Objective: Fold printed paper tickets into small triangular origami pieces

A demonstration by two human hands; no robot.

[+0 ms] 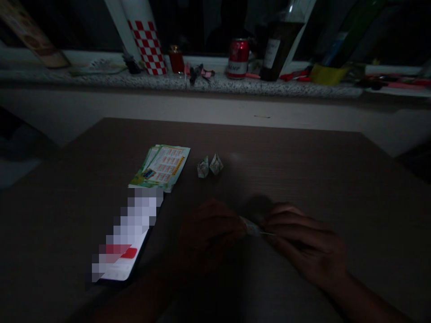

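A small folded piece of printed paper (251, 226) is held between my two hands above the dark table. My left hand (212, 224) is closed on its left end, fingers in deep shadow. The fingers of my right hand (303, 242) pinch the right end, where a thin pale edge shows. Beyond my hands, two small folded paper pieces (203, 167) stand side by side on the table. To their left lies a stack of printed leaflets (164, 166), green and white with orange print.
A lit phone (117, 269) lies left of my hands, just below the leaflets. Along the granite windowsill (208, 86) stand a red can (238, 58), a dark bottle (278, 49), a red-and-white checked cylinder (148, 45) and a yellow container (326, 75). The wooden table (303, 157) is dimly lit.
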